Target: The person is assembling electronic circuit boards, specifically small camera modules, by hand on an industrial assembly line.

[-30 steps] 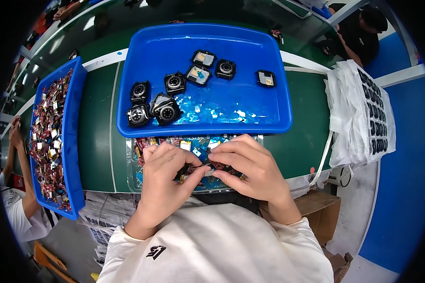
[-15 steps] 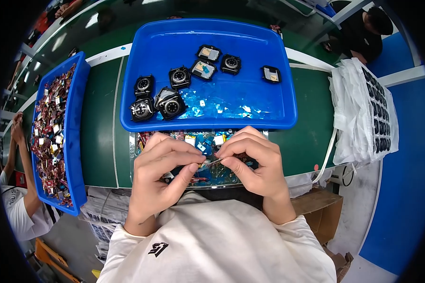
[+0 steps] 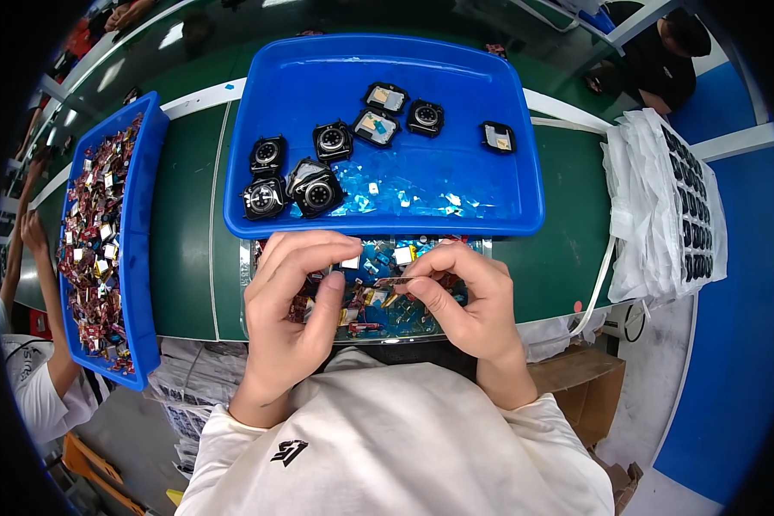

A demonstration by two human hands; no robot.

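My right hand (image 3: 473, 301) pinches a small thin, flat strip (image 3: 392, 281) between thumb and forefinger; its exact kind is too small to make out. Opposite it, my left hand (image 3: 291, 297) is open, thumb and fingers apart with nothing between them. Both hands hover over a clear tray (image 3: 488, 248) of loose small electronic parts, among them white-and-yellow battery-like blocks (image 3: 404, 255). Just beyond stands a large blue tray (image 3: 387, 230). Several black smartwatch cases (image 3: 316, 194) lie in it, some showing round sensor backs, others showing their insides (image 3: 377, 126), beside scattered blue film scraps (image 3: 396, 196).
At the left, a long blue bin (image 3: 143, 258) is heaped with small red circuit pieces and batteries. Stacked white sheets (image 3: 649, 206) holding dark parts stand at the right edge of the green table (image 3: 568, 258). A cardboard box (image 3: 589, 387) sits below. Other people work nearby.
My left hand has come away from the strip and spread its fingers. My right hand keeps hold of the strip. The co-worker's hands at the left have shifted.
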